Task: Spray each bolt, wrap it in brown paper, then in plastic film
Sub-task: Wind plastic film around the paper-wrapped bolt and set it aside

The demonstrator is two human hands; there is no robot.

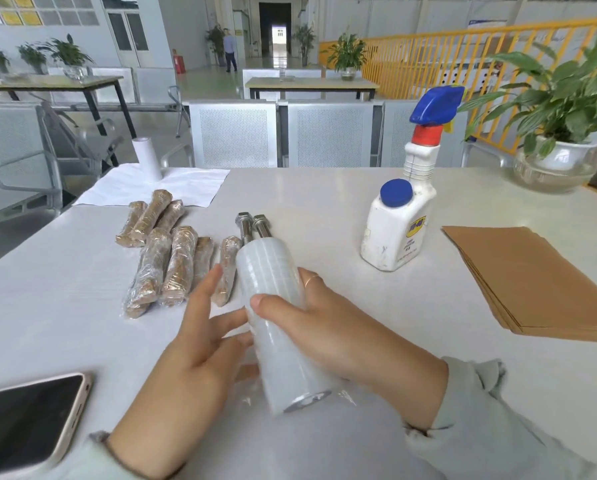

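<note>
Right hand (328,327) grips film roll (276,313) above counter (324,202); left hand (200,337) flat-fingered, touching its side. Film likely thin, clingy, tears easy; hold roll's middle. Bare bolts (254,226) just behind, likely heavy, slippery.

The translucent roll of plastic film (276,317) covers the threaded ends of the two bare steel bolts (252,225), so only heads and upper shanks show. The right hand (328,327) has its fingers out of sight behind the roll. The black smartphone (27,424) runs off the left edge; the stack of brown paper sheets (532,275) off the right. The white spray bottle's (399,220) small print is unreadable.
</note>
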